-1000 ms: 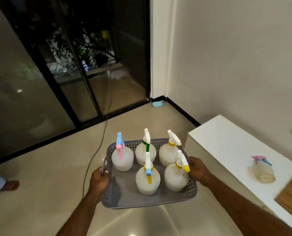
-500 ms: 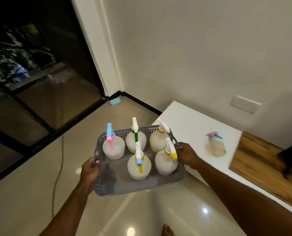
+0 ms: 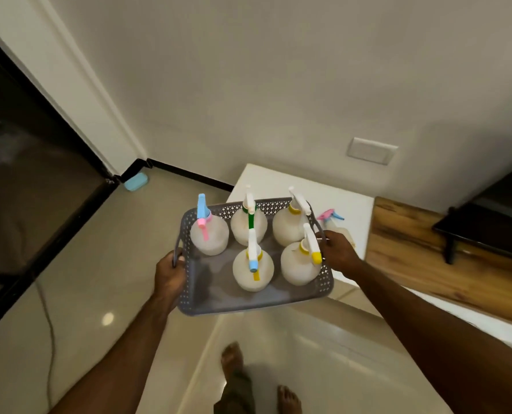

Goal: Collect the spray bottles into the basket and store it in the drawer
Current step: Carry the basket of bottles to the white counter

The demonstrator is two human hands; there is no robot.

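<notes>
Grey perforated plastic basket point(image 3: 219, 300) carries five round translucent spray bottles point(image 3: 253, 271), upright. Left hand point(image 3: 169, 274), right hand point(image 3: 337, 253) each clasped round looped side handle.

Both bare forearms reach forward. The left hand point(image 3: 168, 274) is curled closed around a handle; the right hand point(image 3: 337, 254) grips likewise. Two bare feet point(image 3: 231, 358) stand below.
</notes>
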